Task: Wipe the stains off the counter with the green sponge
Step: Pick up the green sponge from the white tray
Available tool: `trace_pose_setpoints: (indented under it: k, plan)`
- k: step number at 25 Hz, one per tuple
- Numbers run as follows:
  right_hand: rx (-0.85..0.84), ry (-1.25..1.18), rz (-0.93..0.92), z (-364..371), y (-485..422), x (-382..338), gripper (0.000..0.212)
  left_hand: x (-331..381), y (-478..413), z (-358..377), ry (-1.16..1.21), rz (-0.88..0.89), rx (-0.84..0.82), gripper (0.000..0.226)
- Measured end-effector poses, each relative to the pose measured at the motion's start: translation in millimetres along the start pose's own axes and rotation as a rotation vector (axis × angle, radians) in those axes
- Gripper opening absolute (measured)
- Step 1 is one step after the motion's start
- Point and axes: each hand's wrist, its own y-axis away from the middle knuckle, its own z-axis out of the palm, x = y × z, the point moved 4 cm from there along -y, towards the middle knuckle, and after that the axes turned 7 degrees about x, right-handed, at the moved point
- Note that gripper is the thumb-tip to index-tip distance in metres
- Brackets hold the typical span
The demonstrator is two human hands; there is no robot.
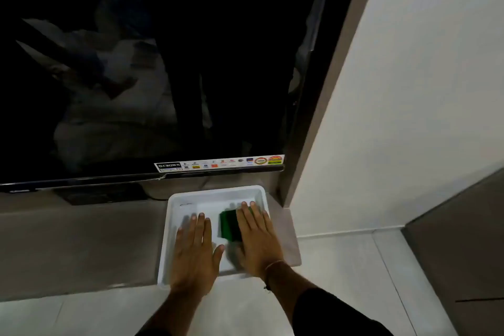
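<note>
Nearest to me, my two bare forearms are reaching forward over a pale tiled floor. My left hand (195,249) is lying flat and open, fingers together, inside a shallow white rectangular plastic tray (174,200), gripping nothing. Just beside it, my right hand (257,237) is pressing palm-down on the flat green rectangular sponge (228,225), fingers spread over its right half; I cannot tell whether the thumb is curling under it. A thin band is circling that wrist.

The tray is sitting on a grey-brown stone counter (81,243), a low ledge, with its near edge at the ledge's front. Beyond it a large dark flat-screen television (163,63) is standing, a strip of coloured stickers (221,163) along its lower right edge.

My judgement on risks: the sponge is in the tray, not on the counter, so wiping here would be cleaning the wrong surface. Pushing hard could slide the tray off the ledge, and a long forward stroke could knock the television. I am seeing no clear stains.
</note>
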Motion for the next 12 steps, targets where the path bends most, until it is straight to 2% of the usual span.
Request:
trace_pose_setpoints:
  k: [3, 6, 9, 12]
  plan:
    - [-0.090, 0.058, 0.026, 33, -26, -3, 0.093, -21, -20, 19, 0.023, -0.011, 0.044, 0.096]
    - [-0.167, 0.122, 0.005, 59, -36, 1, 0.085, -28, -36, 34, 0.009, 0.003, 0.042, 0.088]
    - [-0.153, 0.156, 0.002, 69, -37, 4, 0.075, -34, -40, 41, -0.012, 0.028, 0.028, 0.092]
    - [-0.129, 0.144, -0.020, 64, -37, 2, 0.077, -33, -36, 37, 0.000, 0.017, 0.014, 0.091]
